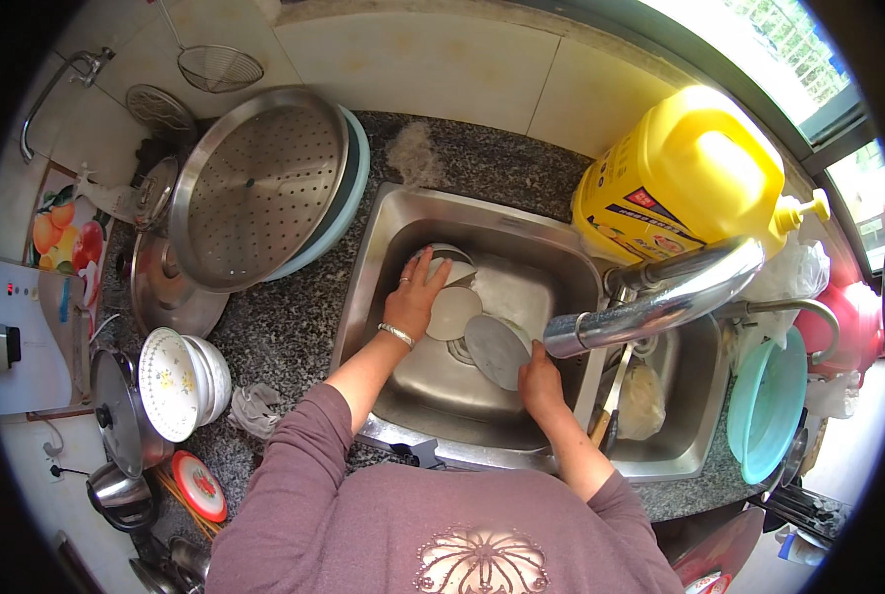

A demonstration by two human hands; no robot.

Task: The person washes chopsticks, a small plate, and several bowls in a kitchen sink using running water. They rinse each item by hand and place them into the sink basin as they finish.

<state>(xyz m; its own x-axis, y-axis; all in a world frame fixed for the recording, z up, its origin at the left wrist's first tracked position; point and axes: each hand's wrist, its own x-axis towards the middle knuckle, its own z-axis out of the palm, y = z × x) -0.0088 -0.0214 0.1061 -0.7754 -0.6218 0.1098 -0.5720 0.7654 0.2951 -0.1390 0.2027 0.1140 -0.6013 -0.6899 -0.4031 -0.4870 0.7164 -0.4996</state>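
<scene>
Several white dishes lie in the large basin of the stainless steel sink. My left hand, with a bracelet at the wrist, is spread over a white bowl near the basin's far left corner. Whether its fingers grip the bowl is hidden. Just below sits a round white dish, close to the drain. On the right, my right hand grips the edge of a pale plate, tilted over the basin floor. No water is seen running from the chrome faucet.
A yellow pump jug stands behind the faucet. The small basin holds a knife and a pale bag. At left are a perforated steel tray, stacked floral bowls and a grey cloth. A turquoise basin leans at right.
</scene>
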